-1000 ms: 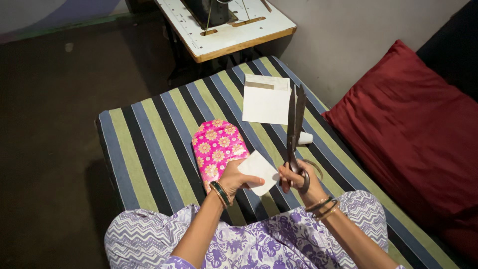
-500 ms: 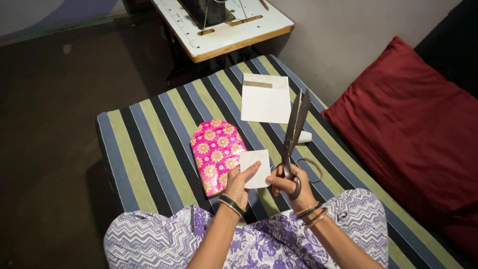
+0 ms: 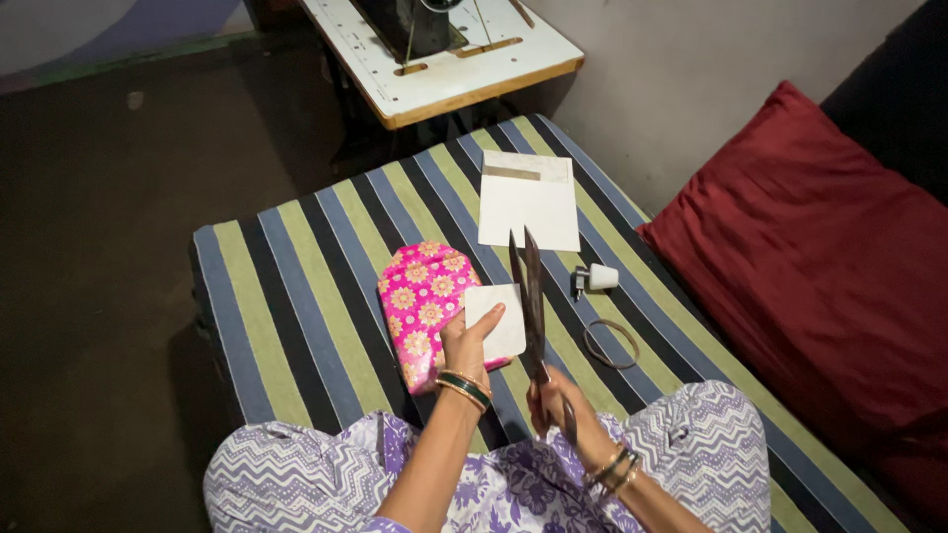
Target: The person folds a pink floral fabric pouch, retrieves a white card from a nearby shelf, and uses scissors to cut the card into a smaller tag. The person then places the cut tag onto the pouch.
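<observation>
My left hand (image 3: 464,347) pinches a small white paper piece (image 3: 494,318) and holds it upright above the striped mattress (image 3: 296,286). Just to its right, my right hand (image 3: 563,410) grips the handles of large dark scissors (image 3: 531,301). Their blades point up and away, slightly parted, with the tips close to the paper's right edge. A pink flowered paper shape (image 3: 423,301) lies flat on the mattress under and left of my left hand.
A larger white sheet (image 3: 528,202) lies farther back on the mattress. A small white glue bottle (image 3: 596,278) and a thin ring (image 3: 610,343) lie to the right. A red pillow (image 3: 820,266) fills the right side. A sewing machine table (image 3: 444,59) stands beyond.
My right hand has drawn back toward my lap and swung the scissors left, so the blades now stand beside the paper. My left hand has raised the paper more upright.
</observation>
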